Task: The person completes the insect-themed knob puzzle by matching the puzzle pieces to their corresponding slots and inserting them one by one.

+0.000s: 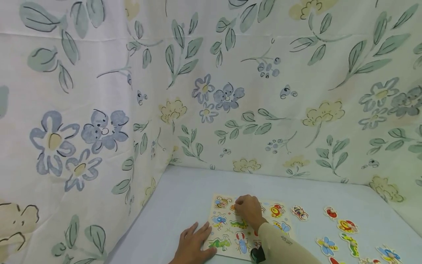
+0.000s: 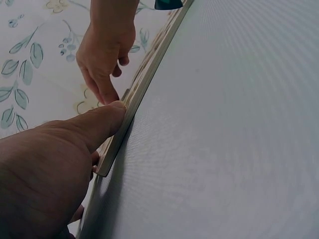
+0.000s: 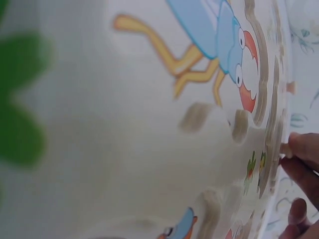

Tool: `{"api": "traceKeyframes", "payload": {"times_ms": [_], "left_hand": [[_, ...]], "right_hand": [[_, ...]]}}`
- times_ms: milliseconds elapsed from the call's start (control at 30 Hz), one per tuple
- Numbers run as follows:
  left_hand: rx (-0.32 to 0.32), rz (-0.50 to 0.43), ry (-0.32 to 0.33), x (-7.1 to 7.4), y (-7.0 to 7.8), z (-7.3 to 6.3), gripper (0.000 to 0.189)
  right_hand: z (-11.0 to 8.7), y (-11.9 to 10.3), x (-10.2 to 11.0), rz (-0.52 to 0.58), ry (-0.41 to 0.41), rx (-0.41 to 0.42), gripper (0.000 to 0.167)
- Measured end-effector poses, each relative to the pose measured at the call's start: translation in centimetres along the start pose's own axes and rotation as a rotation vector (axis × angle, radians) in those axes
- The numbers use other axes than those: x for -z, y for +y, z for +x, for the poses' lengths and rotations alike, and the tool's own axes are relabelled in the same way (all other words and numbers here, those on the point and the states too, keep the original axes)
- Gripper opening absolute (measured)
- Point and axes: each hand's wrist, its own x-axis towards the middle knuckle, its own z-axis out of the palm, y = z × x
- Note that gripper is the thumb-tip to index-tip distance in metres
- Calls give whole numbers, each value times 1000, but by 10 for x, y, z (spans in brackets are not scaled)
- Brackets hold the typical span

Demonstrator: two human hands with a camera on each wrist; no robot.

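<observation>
A wooden insect puzzle board (image 1: 230, 234) lies on the table, its printed bugs set in cut-out outlines. Over the back row, my right hand (image 1: 250, 211) reaches down with fingertips at an orange-coloured picture. In the right wrist view, the thumb and forefinger of the right hand (image 3: 304, 154) pinch a small wooden knob (image 3: 285, 149) at the board's surface; the puzzle piece under it is mostly hidden. My left hand (image 1: 194, 244) rests at the board's front left corner, fingers spread. Its thumb lies on the board's edge in the left wrist view.
Several loose insect pieces lie right of the board: a spider (image 1: 299, 213), a ladybird (image 1: 330, 212), a red and yellow bug (image 1: 347, 226), a blue-winged bee (image 1: 327, 246), a caterpillar (image 1: 350, 245) and a mosquito (image 1: 389, 254). Floral cloth (image 1: 230, 139) walls the table's back and sides.
</observation>
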Motion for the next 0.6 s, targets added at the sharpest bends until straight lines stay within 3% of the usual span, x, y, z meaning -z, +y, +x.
{"api": "traceKeyframes", "payload": {"times_ms": [367,600], "left_hand": [[-23,20,-3,0,-1,3,77],[-44,31,-9,1,-4,1,77]], "right_hand": [[-1,2,2,-53,16,-16,4],[0,2,3,-26,-39,-20,4]]}}
